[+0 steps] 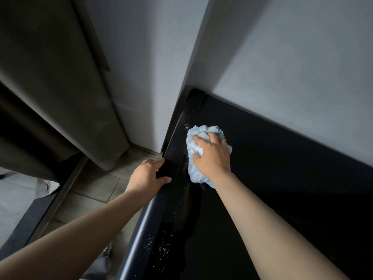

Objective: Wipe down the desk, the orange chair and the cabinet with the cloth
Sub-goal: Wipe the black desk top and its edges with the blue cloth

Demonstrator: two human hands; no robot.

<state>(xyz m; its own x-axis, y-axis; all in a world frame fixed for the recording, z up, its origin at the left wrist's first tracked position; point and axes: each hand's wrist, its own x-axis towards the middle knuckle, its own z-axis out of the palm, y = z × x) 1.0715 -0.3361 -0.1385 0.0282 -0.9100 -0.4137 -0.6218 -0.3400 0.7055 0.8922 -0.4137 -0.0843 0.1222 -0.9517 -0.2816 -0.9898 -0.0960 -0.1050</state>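
A glossy black top (pixel 272 168), the desk or the cabinet, I cannot tell which, runs along the grey wall. My right hand (pixel 212 156) grips a bunched light-blue fluffy cloth (pixel 196 150) and presses it on the black top near its far left corner. My left hand (pixel 149 174) grips the top's rounded left edge (pixel 153 211), thumb on top and fingers curled round the rim. White specks (pixel 161 247) dot the surface along that edge and beside the cloth. The orange chair is out of view.
A grey wall (pixel 282 67) stands right behind the top, with a wall corner (pixel 177 98) at its far left end. Dark grey curtains (pixel 50 98) hang at the left over a tiled floor (pixel 96 188). A pale bed edge (pixel 18 199) lies lower left.
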